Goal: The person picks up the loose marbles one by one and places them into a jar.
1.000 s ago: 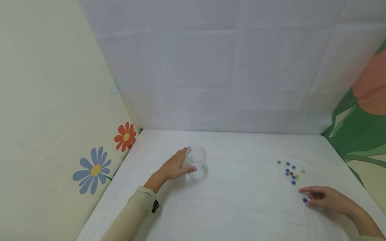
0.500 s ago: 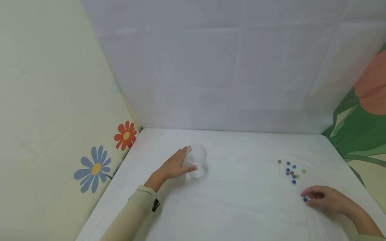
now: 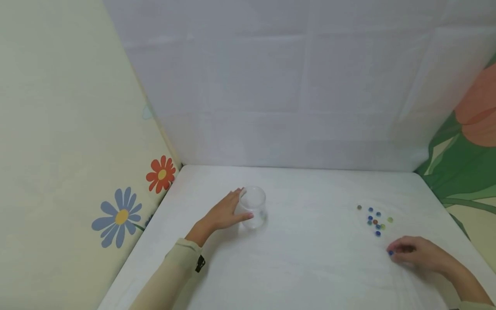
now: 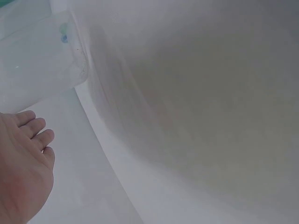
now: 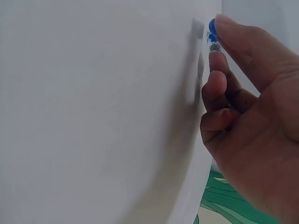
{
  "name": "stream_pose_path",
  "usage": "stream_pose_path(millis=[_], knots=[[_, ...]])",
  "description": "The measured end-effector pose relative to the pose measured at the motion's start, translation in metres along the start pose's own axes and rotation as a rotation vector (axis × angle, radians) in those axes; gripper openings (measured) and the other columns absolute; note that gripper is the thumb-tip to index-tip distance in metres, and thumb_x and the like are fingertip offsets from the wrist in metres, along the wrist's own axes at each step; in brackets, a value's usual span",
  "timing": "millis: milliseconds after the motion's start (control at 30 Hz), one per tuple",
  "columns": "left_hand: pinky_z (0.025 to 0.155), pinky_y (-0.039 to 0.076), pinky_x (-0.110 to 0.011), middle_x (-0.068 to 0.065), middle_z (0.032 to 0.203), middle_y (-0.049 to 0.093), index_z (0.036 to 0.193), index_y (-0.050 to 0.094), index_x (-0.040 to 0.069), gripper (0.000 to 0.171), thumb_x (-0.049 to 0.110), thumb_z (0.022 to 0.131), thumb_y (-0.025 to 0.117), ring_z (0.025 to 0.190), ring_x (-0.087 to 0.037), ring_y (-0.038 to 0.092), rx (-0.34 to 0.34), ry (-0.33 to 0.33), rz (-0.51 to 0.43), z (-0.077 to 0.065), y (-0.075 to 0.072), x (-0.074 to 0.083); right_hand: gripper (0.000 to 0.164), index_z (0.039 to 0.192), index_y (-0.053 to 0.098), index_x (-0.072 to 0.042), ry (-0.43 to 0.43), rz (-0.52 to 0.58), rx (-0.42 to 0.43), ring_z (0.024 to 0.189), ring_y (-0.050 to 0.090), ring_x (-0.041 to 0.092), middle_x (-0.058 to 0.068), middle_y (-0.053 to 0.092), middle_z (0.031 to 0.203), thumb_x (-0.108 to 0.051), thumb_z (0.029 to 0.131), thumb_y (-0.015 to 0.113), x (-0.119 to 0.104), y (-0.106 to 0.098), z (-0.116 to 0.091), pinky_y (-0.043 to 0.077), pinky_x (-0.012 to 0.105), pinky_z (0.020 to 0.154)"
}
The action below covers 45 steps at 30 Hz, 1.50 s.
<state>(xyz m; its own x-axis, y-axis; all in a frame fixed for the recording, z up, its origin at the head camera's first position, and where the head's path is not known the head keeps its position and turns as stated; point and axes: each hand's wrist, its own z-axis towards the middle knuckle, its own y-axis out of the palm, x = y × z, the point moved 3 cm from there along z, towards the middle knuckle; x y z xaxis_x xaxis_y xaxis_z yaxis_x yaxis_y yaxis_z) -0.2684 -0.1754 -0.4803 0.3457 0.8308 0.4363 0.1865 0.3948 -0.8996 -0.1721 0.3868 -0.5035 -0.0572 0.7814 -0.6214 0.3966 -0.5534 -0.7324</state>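
Note:
A clear, open-topped plastic jar (image 3: 253, 204) stands upright on the white table. My left hand (image 3: 222, 213) holds it from the left, thumb along the near side and fingers round the far side. In the left wrist view the jar (image 4: 42, 60) shows small green and blue spots near one end; what they are I cannot tell. At the right, my right hand (image 3: 420, 254) pinches a blue glass marble (image 3: 390, 253) between thumb and fingertips. The right wrist view has this blue marble (image 5: 213, 27) against the thumb, the other fingers curled.
Several loose marbles, among them a dark blue one (image 3: 377, 234), a reddish one (image 3: 375, 222) and a yellow-green one (image 3: 390, 220), lie beyond my right hand. A white cloth backdrop (image 3: 271, 107) rises behind the table (image 3: 310, 267); flower-patterned panels flank it.
The right index finger, stretched out beyond the blue marble before, has closed in, and the marble is now pinched and has shifted slightly away from me. The left hand and jar stay put.

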Motion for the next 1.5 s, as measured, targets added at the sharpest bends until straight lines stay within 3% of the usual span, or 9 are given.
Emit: stream_pose_path(millis=[133, 267, 633, 1000, 1500], knots=[[0.122, 0.022, -0.057, -0.011, 0.168, 0.020, 0.164, 0.019, 0.015, 0.103, 0.074, 0.088, 0.057, 0.154, -0.038, 0.019, 0.001, 0.003, 0.002, 0.001, 0.002, -0.001, 0.028, 0.111, 0.074, -0.005, -0.027, 0.004, 0.002, 0.087, 0.053, -0.005, 0.006, 0.070, 0.108, -0.024, 0.091, 0.075, -0.004, -0.002, 0.002, 0.049, 0.021, 0.073], [0.122, 0.023, -0.057, -0.011, 0.168, 0.021, 0.164, 0.019, 0.016, 0.105, 0.079, 0.087, 0.054, 0.154, -0.038, 0.019, 0.002, 0.005, 0.008, 0.001, 0.002, -0.001, 0.028, 0.111, 0.074, -0.005, 0.003, 0.015, 0.002, 0.086, 0.055, -0.002, 0.005, 0.071, 0.106, -0.024, 0.090, 0.076, -0.006, -0.002, 0.005, 0.050, 0.021, 0.072], [0.122, 0.022, -0.057, -0.014, 0.167, 0.023, 0.163, 0.021, 0.014, 0.101, 0.073, 0.090, 0.056, 0.153, -0.040, 0.020, 0.008, 0.013, 0.012, 0.001, 0.001, 0.001, 0.030, 0.113, 0.073, -0.005, 0.005, 0.045, 0.026, 0.079, 0.050, 0.006, 0.002, 0.063, 0.094, -0.024, 0.091, 0.076, -0.026, -0.001, 0.012, 0.047, 0.023, 0.066], [0.122, 0.021, -0.058, -0.014, 0.167, 0.023, 0.163, 0.022, 0.014, 0.096, 0.065, 0.092, 0.061, 0.153, -0.041, 0.019, 0.007, 0.009, 0.002, 0.000, 0.000, 0.000, 0.024, 0.111, 0.074, -0.006, -0.137, 0.005, 0.086, 0.076, 0.048, 0.004, -0.001, 0.059, 0.088, -0.021, 0.092, 0.075, -0.055, 0.000, 0.022, 0.047, 0.023, 0.064], [0.121, 0.022, -0.059, -0.014, 0.167, 0.024, 0.162, 0.023, 0.013, 0.096, 0.066, 0.092, 0.060, 0.153, -0.042, 0.019, 0.008, 0.017, 0.002, -0.001, -0.001, 0.001, 0.024, 0.112, 0.073, -0.006, -0.161, 0.025, 0.103, 0.079, 0.050, 0.009, 0.000, 0.060, 0.089, -0.022, 0.093, 0.074, -0.089, 0.000, 0.041, 0.047, 0.024, 0.065]])
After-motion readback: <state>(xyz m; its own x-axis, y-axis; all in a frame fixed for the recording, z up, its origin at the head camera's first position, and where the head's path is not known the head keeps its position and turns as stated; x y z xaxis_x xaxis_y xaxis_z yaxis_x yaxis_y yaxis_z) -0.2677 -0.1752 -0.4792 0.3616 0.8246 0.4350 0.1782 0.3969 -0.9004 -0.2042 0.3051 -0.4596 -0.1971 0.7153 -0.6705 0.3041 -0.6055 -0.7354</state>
